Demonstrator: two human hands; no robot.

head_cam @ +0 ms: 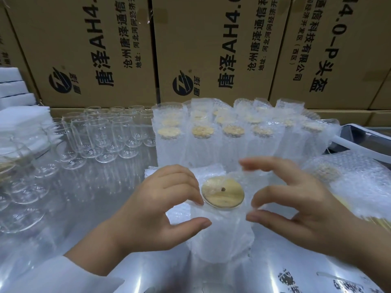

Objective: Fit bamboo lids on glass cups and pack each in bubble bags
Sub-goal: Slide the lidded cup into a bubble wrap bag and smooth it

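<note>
While upright, bagged cup between hands

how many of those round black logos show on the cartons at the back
2. One logo sits low on the left carton, another low on the middle carton. The right carton shows only text; more may lie out of frame.
</note>
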